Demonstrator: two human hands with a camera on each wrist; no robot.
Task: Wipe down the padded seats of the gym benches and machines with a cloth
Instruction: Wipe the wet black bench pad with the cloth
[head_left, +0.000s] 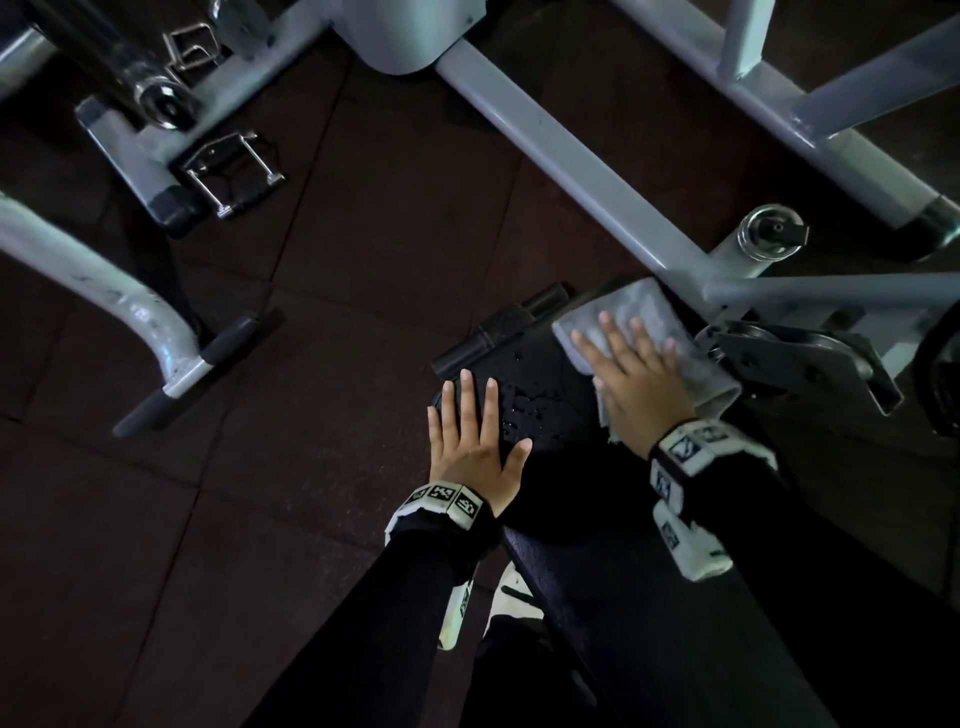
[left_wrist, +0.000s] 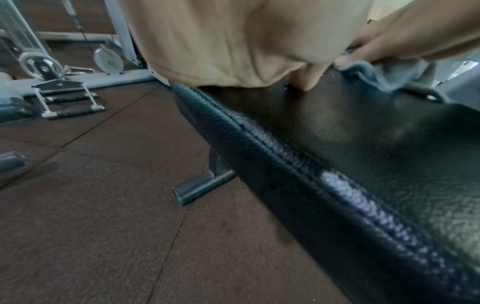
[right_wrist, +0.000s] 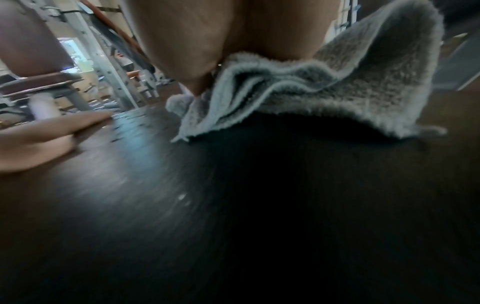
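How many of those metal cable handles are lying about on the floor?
2, both at the upper left: one handle beside the machine's black-capped foot, another handle farther back near the chrome bar. Others may be hidden.

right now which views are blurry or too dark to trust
Head view: sharp but dim, the black bench pad nearly merges with the dark floor. Left wrist view: brighter, pad seam crisp mid-frame, smeared near the lens. Right wrist view: motion-blurred, pad mostly black; only the grey cloth reads clearly.

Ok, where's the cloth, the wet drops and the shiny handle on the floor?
cloth (head_left: 631, 306), head view, its far bare half.
wet drops (head_left: 522, 410), head view, middle of the patch.
handle (head_left: 228, 174), head view, its chrome frame.
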